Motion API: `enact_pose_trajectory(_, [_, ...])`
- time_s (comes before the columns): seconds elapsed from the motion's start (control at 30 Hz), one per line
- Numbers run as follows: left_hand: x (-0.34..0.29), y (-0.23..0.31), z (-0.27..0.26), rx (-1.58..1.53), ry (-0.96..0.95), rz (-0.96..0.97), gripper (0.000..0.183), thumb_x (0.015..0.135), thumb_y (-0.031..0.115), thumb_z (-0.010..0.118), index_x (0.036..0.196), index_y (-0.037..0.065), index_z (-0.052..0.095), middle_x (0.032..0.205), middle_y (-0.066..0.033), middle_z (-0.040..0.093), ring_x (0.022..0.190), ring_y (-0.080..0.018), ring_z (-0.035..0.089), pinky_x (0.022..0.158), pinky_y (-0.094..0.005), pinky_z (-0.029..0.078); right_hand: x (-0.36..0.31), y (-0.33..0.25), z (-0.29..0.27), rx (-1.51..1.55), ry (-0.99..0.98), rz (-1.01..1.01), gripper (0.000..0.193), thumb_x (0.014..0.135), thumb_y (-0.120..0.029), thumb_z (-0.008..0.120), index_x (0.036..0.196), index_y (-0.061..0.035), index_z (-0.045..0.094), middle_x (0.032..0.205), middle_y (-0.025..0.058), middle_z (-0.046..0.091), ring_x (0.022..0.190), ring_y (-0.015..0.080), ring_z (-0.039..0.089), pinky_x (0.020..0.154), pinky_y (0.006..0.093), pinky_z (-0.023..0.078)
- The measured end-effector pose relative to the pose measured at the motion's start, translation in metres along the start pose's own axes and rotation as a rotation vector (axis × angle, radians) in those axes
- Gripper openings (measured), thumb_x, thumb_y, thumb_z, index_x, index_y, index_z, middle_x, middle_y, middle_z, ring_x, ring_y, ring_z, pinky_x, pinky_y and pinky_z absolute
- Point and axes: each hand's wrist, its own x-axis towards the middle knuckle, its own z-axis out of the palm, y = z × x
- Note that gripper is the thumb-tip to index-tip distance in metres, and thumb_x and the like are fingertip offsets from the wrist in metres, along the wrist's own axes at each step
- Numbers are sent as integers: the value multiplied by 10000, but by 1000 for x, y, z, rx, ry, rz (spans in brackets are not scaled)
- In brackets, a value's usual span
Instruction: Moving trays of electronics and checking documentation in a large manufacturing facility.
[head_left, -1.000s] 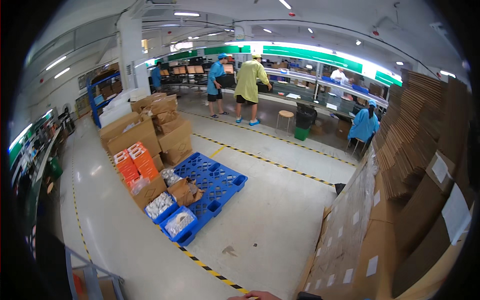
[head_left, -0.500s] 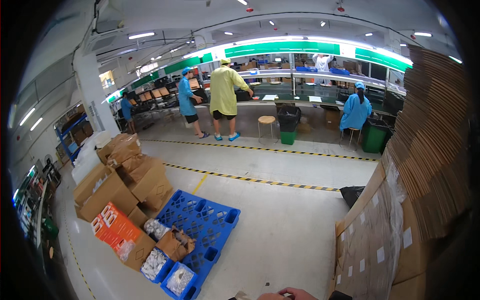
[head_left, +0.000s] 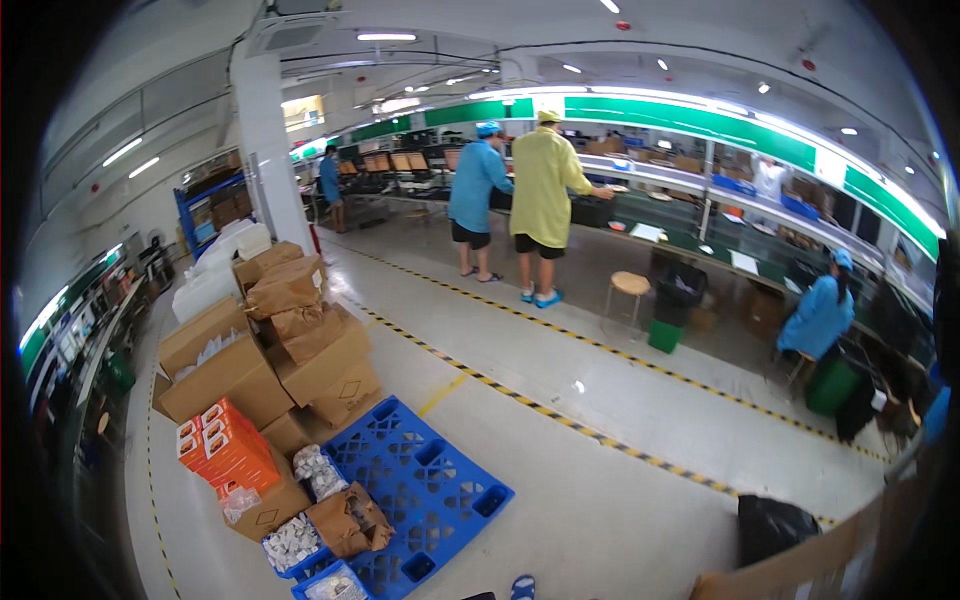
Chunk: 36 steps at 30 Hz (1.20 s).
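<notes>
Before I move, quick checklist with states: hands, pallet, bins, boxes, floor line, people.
1. Left hand and right hand free: cannot tell, neither is in view.
2. Bare deck on the blue pallet: ok, lattice shows right of the brown paper.
3. Blue bins fully visible: not ok, the lower frame edge cuts off the nearest.
4. Orange boxes secured: cannot tell, no strap shows.
5. Black bag off the striped line: cannot tell, it hides part of it.
6. Yellow-coated co-worker away from the pallet: ok, standing at the bench.

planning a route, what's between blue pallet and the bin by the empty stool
The head view shows two black-and-yellow floor lines between pallet and bin.
</notes>
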Motion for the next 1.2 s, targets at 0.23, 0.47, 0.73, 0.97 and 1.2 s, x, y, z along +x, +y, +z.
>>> enact_pose_trajectory(0.23, [133,-80,-100,45,-221,75,183,691,250,656,769,85,674,759,-131,664,694,-324,655,594,-446,519,111,-74,-89,93,109,8,481,741,101,519,1214,14,503,856,141,662,715,164,629,593,267,512])
enact_pose_trajectory(0.47, [292,-155,-146,89,-201,71,158,685,236,646,725,85,670,704,-140,659,638,-333,648,565,-457,511,216,-117,-221,191,236,-58,427,765,96,515,1183,16,538,840,142,662,691,167,628,575,270,510])
enact_pose_trajectory(0.73, [468,-209,-208,-20,20,-2,185,710,246,626,790,84,667,712,-166,656,633,-351,641,557,-467,503,310,-202,-396,187,130,-139,470,708,98,535,1172,25,558,887,132,662,753,163,634,607,270,524])
enact_pose_trajectory(0.97, [552,-274,-253,-155,35,-151,195,726,308,641,790,127,674,692,-169,650,624,-375,630,563,-489,476,394,-246,-499,239,-81,-26,475,799,8,629,1257,7,504,850,105,647,745,153,637,679,285,540])
enact_pose_trajectory(1.2, [661,-389,-287,-52,-120,-29,252,695,306,645,702,55,668,642,-198,634,606,-370,632,556,-484,478,512,-283,-579,206,-69,20,442,796,-7,629,1219,3,502,797,92,638,697,134,611,611,280,504])
